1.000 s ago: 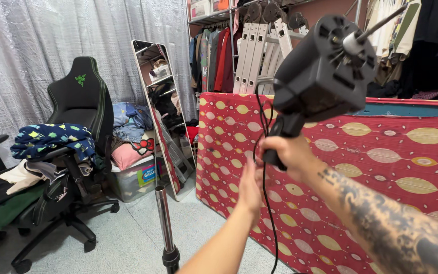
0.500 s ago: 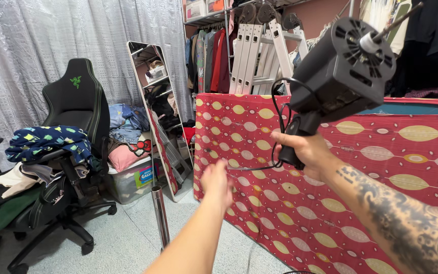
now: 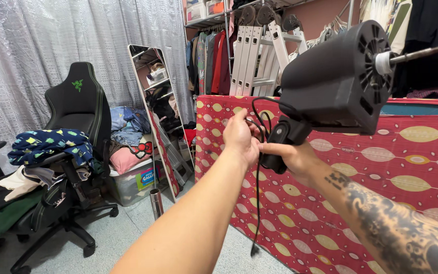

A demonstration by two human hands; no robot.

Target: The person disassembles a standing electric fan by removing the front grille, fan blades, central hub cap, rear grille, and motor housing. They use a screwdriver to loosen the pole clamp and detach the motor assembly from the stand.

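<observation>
A cluttered room: grey floor (image 3: 128, 233), a red patterned mattress (image 3: 381, 172) on edge, a leaning mirror (image 3: 153, 106), a black chair (image 3: 74, 132) piled with clothes. The right hand (image 3: 292, 157) grips the neck of a black fan motor (image 3: 338, 86), raised before the mattress. The left hand (image 3: 239, 137), arm outstretched, closes its fingers on the black cord (image 3: 259, 122) beside it.

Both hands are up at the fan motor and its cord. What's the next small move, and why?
Probably gather the black cord with the left hand: it loops by the motor's neck and dangles low, while the right hand alone holds the fan motor.
</observation>
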